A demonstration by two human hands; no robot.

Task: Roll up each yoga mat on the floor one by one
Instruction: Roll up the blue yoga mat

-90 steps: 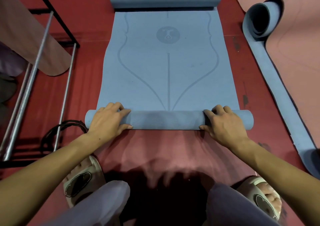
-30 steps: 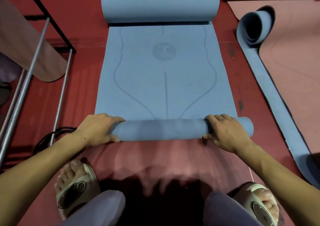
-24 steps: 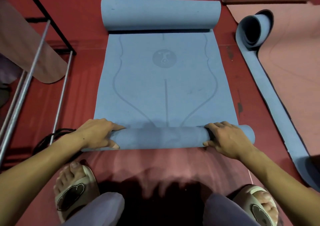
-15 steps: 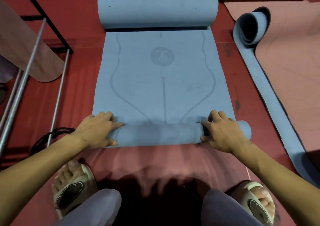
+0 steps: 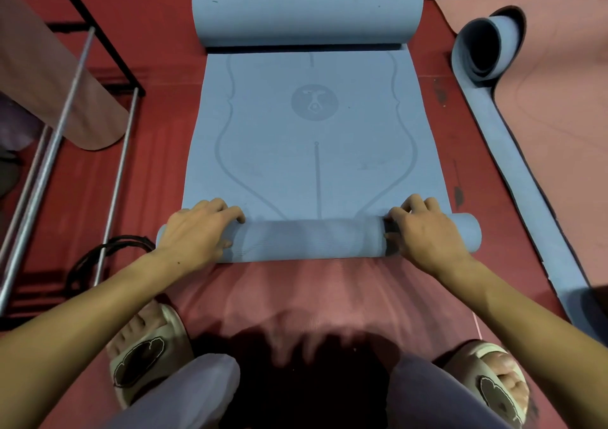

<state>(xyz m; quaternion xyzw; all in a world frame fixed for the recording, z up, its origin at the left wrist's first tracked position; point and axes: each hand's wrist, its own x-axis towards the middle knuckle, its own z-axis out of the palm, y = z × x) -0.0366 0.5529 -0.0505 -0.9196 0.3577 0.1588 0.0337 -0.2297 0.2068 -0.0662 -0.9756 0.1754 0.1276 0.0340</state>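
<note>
Mat: blue yoga mat (image 5: 314, 152) lies flat on the red floor (image 5: 158, 152), curled into a roll at both ends.
Near roll: the near roll (image 5: 312, 237) lies crosswise in front of the knees, under both hands.
Left hand: left hand (image 5: 197, 231) curls over the roll's left end, fingers on top.
Right hand: right hand (image 5: 424, 231) clamps the roll near its right end.
Far roll: thicker roll (image 5: 307, 13) at the far end.
Right side: second mat (image 5: 559, 152), pink face up, one end curled.
Left side: metal rack (image 5: 65, 106).
</note>
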